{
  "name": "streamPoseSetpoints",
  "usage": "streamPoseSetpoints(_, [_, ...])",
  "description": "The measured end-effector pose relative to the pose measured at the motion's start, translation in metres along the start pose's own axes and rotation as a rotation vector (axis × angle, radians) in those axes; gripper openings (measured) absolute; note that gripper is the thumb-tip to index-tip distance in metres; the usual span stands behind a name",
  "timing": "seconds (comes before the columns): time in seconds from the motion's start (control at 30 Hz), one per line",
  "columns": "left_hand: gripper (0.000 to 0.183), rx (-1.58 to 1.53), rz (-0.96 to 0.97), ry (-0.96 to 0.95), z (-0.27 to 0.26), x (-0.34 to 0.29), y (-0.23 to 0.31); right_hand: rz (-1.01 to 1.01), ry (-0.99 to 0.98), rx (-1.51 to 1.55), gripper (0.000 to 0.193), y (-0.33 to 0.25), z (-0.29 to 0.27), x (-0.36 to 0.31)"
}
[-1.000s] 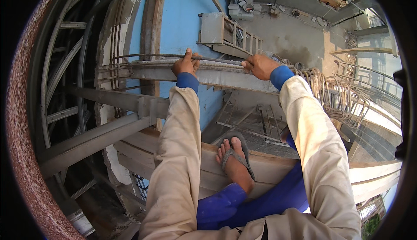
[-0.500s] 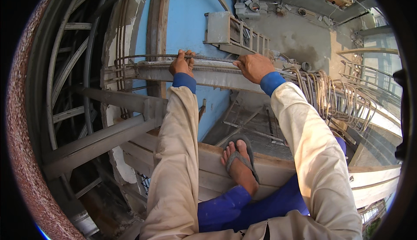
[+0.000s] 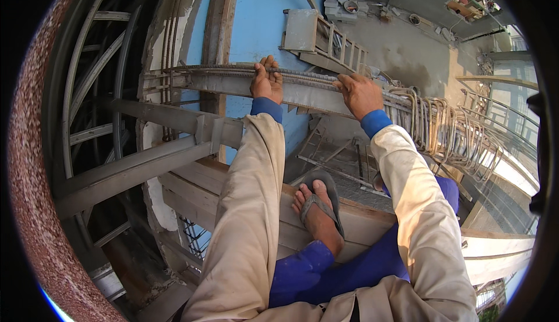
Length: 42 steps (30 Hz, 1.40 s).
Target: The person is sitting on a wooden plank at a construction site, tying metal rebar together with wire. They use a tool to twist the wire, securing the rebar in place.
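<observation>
A long ribbed steel rebar (image 3: 227, 66) runs left to right along the top of a grey beam form (image 3: 221, 85). My left hand (image 3: 267, 81) is curled around this rebar, fingertips showing above it. Further right, my right hand (image 3: 362, 95) grips the bar from above; its thumb and some fingers are partly hidden. More ribbed bars (image 3: 308, 81) lie close beside it on the form. Just right of my right hand, several bent steel stirrups (image 3: 428, 115) hang bunched around the bars.
My sandalled foot (image 3: 319, 205) rests on wooden planks (image 3: 372, 220) above a drop. Metal framing (image 3: 125, 60) and a grey crossbeam (image 3: 134, 176) stand at left. Upright rods (image 3: 173, 25) rise beside the broken wall edge. A wooden ladder (image 3: 335, 42) and buckets (image 3: 351, 6) are below.
The rebar has come down closer to the form, and its left part bows less. Both hands have shifted slightly right with it. My head view has moved a little.
</observation>
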<state>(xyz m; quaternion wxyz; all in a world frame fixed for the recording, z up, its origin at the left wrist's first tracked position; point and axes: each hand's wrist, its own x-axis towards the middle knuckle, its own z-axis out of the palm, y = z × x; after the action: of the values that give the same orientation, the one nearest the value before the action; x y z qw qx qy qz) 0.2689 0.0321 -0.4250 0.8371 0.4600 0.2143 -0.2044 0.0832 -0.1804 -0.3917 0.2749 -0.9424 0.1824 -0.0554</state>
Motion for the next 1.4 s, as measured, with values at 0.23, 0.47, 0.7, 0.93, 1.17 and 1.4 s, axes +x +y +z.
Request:
streamPoseSetpoints(0.23, [0.048,0.254,0.015,0.086,0.018,-0.02,0.0,0.031,-0.038,-0.008,0.027,0.003,0.003,0.0])
streamPoseSetpoints(0.47, [0.046,1.329,0.49,0.046,0.007,-0.064,-0.061,0.014,0.063,0.051,0.027,0.029,-0.058,-0.05])
streamPoseSetpoints(0.7, [0.061,2.068,0.662,-0.314,-0.025,-0.058,-0.091,0.17,-0.332,0.222,0.027,0.027,-0.148,-0.129])
streamPoseSetpoints(0.93, [0.065,2.277,0.391,-0.378,0.006,-0.063,-0.084,0.25,-0.402,0.387,0.026,0.046,-0.15,-0.18])
streamPoseSetpoints(1.17, [0.072,2.371,0.138,-0.424,0.052,-0.084,-0.084,0.303,-0.292,0.528,0.027,0.063,-0.116,-0.163])
streamPoseSetpoints(1.4, [0.076,2.303,0.313,-0.696,0.06,-0.092,-0.099,0.263,-0.33,0.425,0.026,0.065,-0.105,-0.166])
